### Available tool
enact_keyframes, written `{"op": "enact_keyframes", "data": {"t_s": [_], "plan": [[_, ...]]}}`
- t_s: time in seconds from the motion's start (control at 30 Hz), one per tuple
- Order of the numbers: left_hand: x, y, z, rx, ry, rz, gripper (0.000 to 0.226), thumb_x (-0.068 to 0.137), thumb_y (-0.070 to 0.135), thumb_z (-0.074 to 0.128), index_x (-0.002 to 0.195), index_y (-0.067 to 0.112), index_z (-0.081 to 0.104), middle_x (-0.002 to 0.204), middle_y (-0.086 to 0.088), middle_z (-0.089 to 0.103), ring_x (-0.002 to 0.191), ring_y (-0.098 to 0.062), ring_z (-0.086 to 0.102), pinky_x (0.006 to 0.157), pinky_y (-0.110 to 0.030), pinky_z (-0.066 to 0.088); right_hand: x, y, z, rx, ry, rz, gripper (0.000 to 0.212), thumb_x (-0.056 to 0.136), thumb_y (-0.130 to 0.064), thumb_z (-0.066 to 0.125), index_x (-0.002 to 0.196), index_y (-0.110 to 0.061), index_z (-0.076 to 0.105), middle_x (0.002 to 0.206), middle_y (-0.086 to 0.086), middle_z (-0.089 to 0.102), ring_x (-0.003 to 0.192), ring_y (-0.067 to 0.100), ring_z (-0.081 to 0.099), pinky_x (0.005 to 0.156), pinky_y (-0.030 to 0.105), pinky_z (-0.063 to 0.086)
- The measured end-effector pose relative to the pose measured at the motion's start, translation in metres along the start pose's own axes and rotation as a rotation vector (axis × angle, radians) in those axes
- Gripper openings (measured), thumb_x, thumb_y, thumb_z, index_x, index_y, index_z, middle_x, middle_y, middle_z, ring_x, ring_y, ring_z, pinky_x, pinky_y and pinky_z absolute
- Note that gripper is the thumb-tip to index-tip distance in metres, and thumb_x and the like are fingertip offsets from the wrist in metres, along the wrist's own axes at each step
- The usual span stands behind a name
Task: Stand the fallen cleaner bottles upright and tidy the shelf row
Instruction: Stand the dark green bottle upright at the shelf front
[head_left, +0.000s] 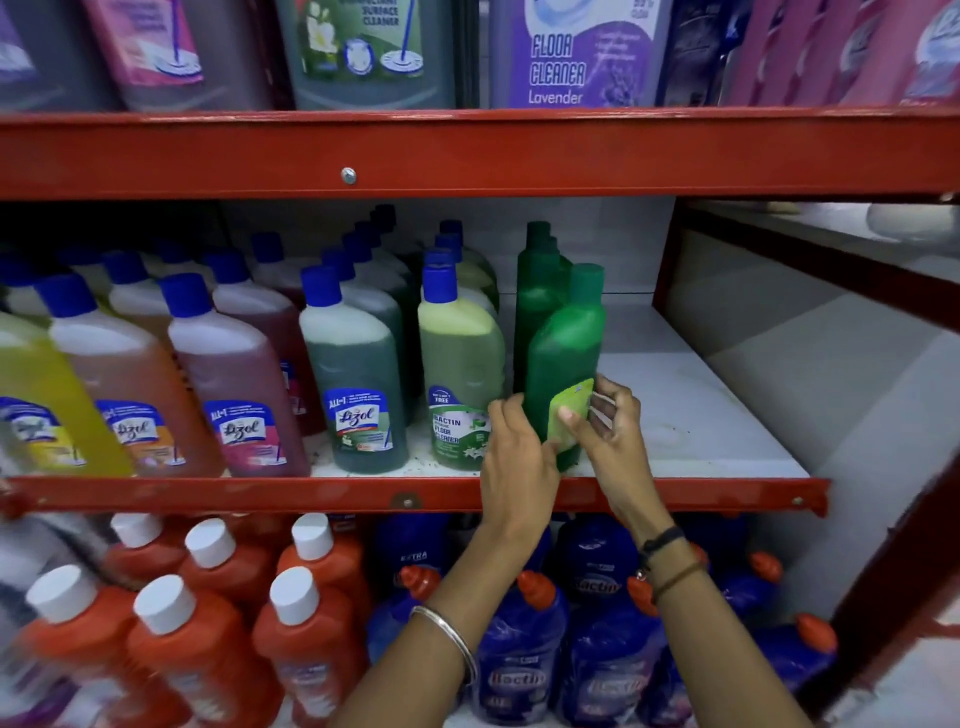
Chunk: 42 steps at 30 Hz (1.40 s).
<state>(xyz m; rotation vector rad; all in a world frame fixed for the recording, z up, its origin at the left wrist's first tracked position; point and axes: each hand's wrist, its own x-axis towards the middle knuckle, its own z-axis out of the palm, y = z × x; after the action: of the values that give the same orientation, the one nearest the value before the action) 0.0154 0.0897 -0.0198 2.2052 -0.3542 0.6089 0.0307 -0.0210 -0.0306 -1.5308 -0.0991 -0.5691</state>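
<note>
Two hands meet on one opaque green bottle (563, 353) at the front of the middle shelf (701, 415), seen from the head camera. The bottle stands upright, leaning slightly left, at the right end of the row, with two more dark green bottles (537, 291) lined up behind it and bare white shelf to its right. The left hand (517, 447) has its fingers curled against the bottle's lower left side; the right hand (610, 415) presses its thumb onto the yellow-green label (569, 415) while the fingers wrap the right side, so both hands are clasped on the bottle. The label's writing is too blurred to read.

Just left stands a pale green bottle (460, 374) with a blue cap, marked "BACTIN FLOOR CLEANER" (a small badge above reads "FREE"). Next comes a dark green Lizol bottle (353, 374), then pink (239, 384), orange (130, 389) and yellow (36, 395) Lizol bottles, all upright.

On the top shelf a purple container (576, 52) reads "FLOOR CLEANER Lavender", and a green one (369, 47) shows "SURFACE CLEANER". Below, orange bottles with white caps (291, 639) sit beside blue Bactin bottles (519, 660) with orange caps. The shelf rails (467, 156) are red.
</note>
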Motion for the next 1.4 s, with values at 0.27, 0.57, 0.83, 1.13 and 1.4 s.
{"op": "enact_keyframes", "data": {"t_s": [0.27,0.57,0.83,1.13,1.4], "plan": [[-0.011,-0.014,-0.012,-0.156,-0.154,0.2,0.027,0.087,0.009,0.053,0.11,0.012,0.039,0.112,-0.005,0.04,0.092,-0.017,0.051,0.077,-0.034,0.05,-0.002,-0.007,0.009,-0.112,-0.001,-0.039,0.069,0.066,-0.051,0.073,0.124,-0.025,0.045,0.118,-0.007,0.053,0.108,0.009,0.058,0.089,0.026,0.05],[-0.008,-0.02,-0.007,-0.222,-0.288,0.021,0.064,0.093,0.007,0.042,0.144,0.006,0.003,0.154,-0.011,0.01,0.14,-0.018,0.013,0.107,-0.017,0.01,0.012,0.0,-0.01,0.046,-0.018,-0.005,0.026,0.091,-0.016,0.052,0.115,-0.006,0.055,0.106,0.004,0.066,0.088,0.002,0.067,0.071,0.016,0.054],[0.01,-0.013,-0.003,-0.223,-0.311,-0.023,0.079,0.082,-0.007,0.044,0.144,0.008,-0.004,0.149,-0.015,0.021,0.134,-0.022,0.027,0.103,-0.018,0.025,0.01,0.002,-0.02,-0.059,-0.027,0.048,0.024,0.097,-0.027,0.041,0.105,-0.018,0.062,0.102,0.001,0.068,0.088,0.002,0.067,0.071,0.015,0.053],[-0.004,-0.013,-0.008,-0.186,-0.283,0.006,0.09,0.075,-0.011,0.042,0.144,0.02,-0.005,0.137,-0.011,0.033,0.121,-0.022,0.039,0.097,-0.03,0.04,-0.006,-0.007,-0.011,-0.184,0.087,0.046,0.038,0.098,-0.032,0.036,0.101,-0.009,0.066,0.093,0.009,0.07,0.086,0.017,0.067,0.078,0.031,0.055],[-0.021,-0.015,-0.015,-0.192,-0.275,0.045,0.088,0.076,-0.01,0.042,0.144,0.022,-0.002,0.144,-0.012,0.03,0.128,-0.023,0.034,0.102,-0.029,0.033,-0.021,-0.012,-0.01,-0.223,0.109,0.08,0.041,0.098,-0.034,0.035,0.102,-0.007,0.067,0.096,0.016,0.071,0.089,0.023,0.068,0.081,0.039,0.055]]}}
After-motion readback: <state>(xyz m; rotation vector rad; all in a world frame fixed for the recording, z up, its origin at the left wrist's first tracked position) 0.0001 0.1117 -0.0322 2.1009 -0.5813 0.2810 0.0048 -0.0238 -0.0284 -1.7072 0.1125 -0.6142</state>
